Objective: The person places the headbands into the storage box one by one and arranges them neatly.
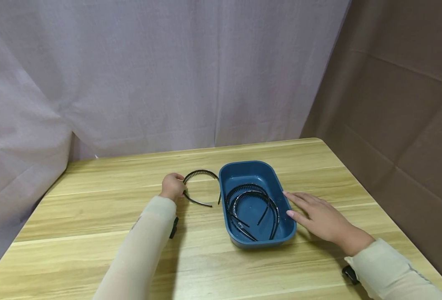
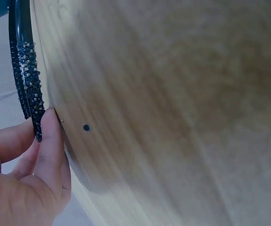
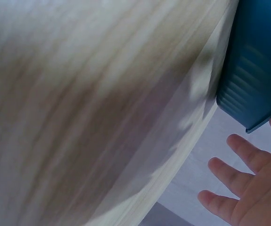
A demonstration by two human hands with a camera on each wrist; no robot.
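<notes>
Fingers of the left hand (image 1: 173, 186) pinch a toothed headband (image 1: 202, 173); right hand (image 1: 320, 216) fingers lie straight beside the blue tray (image 1: 257, 168).

Pale wooden table (image 1: 93, 233) before a grey curtain (image 1: 149, 71) and brown wall (image 1: 400, 83).

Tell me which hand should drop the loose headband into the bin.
Left. The left hand already pinches the headband lying on the table beside the blue bin. The right hand rests open against the bin's far side, probably steadying it.
</notes>
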